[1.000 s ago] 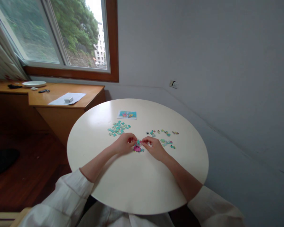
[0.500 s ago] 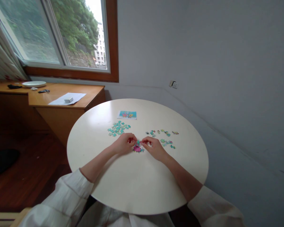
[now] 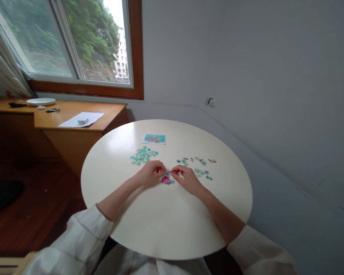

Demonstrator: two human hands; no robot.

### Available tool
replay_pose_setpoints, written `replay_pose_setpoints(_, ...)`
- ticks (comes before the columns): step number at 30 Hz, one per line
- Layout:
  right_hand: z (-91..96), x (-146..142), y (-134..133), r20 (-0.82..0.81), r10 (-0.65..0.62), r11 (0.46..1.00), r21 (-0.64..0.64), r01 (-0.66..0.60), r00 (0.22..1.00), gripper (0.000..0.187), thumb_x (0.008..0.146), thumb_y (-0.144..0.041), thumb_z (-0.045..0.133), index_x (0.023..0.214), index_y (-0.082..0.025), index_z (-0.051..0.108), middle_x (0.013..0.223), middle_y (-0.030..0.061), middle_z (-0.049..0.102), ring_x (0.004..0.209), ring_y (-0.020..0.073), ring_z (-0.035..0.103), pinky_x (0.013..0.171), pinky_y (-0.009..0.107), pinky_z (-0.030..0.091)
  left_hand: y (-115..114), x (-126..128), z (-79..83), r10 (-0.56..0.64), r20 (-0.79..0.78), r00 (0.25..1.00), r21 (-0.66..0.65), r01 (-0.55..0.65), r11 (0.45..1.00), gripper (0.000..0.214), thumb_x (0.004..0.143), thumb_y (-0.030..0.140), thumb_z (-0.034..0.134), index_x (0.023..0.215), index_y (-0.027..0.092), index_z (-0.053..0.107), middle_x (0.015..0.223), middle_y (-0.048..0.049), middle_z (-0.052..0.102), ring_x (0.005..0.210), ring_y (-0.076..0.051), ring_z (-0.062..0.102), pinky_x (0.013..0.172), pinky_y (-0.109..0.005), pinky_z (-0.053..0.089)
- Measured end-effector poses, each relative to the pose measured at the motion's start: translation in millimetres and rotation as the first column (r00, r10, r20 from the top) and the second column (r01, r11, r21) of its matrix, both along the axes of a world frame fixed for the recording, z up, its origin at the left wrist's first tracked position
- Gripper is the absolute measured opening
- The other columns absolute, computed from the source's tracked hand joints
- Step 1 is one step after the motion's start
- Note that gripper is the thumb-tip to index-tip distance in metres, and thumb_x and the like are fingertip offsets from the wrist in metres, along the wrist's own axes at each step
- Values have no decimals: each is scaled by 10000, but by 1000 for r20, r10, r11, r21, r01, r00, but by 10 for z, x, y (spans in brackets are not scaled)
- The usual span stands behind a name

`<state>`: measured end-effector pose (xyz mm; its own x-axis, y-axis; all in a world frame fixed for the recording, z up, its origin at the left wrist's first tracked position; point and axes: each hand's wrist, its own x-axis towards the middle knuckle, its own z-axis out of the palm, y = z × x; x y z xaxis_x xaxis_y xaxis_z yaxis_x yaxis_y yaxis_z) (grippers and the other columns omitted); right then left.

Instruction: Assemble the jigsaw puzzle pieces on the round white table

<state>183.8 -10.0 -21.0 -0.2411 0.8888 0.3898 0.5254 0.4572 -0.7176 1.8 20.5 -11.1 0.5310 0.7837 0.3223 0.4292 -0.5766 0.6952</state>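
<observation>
A small joined cluster of pink and teal puzzle pieces [image 3: 166,179] lies on the round cream table [image 3: 160,221]. My left hand [image 3: 149,173] rests at its left edge with fingers curled and pinched on the cluster. My right hand [image 3: 186,178] sits at its right edge, fingertips pinched on a small piece against the cluster. A heap of teal loose pieces [image 3: 143,155] lies just beyond my left hand. More coloured pieces [image 3: 197,165] are scattered beyond my right hand. A small reference picture card [image 3: 154,138] lies farther back.
A wooden desk [image 3: 74,126] stands at the left under the window, bearing a sheet of paper [image 3: 80,119], a white plate [image 3: 41,101] and small dark items. Grey walls close in behind and to the right, with a wall socket [image 3: 210,101].
</observation>
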Motion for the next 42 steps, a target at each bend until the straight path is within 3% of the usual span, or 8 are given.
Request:
replay_pose_setpoints(29, 45, -9, -14, -7, 3, 1000, 0, -3, 1000, 56, 716, -181, 556, 708, -160, 608, 644, 0, 591, 592, 100, 490, 573, 219, 374, -15, -2, 21, -4, -33, 999, 54, 5, 999, 127, 652, 70, 495, 659, 126, 608, 609, 8, 547, 566, -78, 452, 551, -184, 363)
replay_pose_setpoints(35, 36, -14, -16, -10, 12, 1000, 9, -12, 1000, 56, 714, -188, 557, 713, -165, 609, 646, -1, 594, 590, 101, 490, 569, 220, 374, -3, -5, -6, 0, -31, 1000, 55, 2, 998, 124, 676, 114, 518, 736, 136, 625, 646, 0, 565, 577, -83, 466, 558, -189, 378)
replay_pose_setpoints(42, 18, -3, -12, -13, 17, 1000, 16, -17, 1000, 57, 714, -193, 560, 716, -163, 609, 647, -2, 592, 592, 97, 492, 573, 216, 378, -11, -11, 11, -10, -37, 999, 68, 13, 998, 97, 689, 130, 524, 690, 142, 621, 640, 2, 556, 578, -82, 468, 555, -188, 379)
